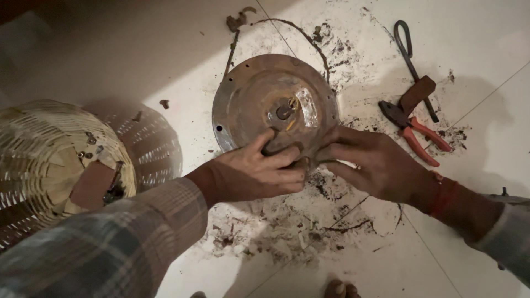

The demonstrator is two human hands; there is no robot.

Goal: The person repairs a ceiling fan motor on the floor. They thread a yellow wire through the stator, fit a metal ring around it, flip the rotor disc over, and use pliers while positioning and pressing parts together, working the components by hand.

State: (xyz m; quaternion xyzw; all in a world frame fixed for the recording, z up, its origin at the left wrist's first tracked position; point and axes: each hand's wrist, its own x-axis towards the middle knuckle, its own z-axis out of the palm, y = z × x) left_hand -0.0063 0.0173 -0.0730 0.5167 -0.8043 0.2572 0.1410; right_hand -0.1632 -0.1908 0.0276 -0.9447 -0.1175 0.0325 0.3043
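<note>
Gripping the near edge of a rusty round metal disc (274, 105) on the white tiled floor (486, 49), both hands work close together. The left hand (256, 171) lies with its fingers curled onto the near rim, thumb raised toward the centre hub; the right hand (375, 163) clasps the rim just beside it. Judging by the rust flakes and dirt (276, 221) scattered near the disc, much scraping or dismantling looks done, though the hub remains fitted. Orange-handled pliers (414, 132) lie right; a woven wire cage (61, 160) sits left.
</note>
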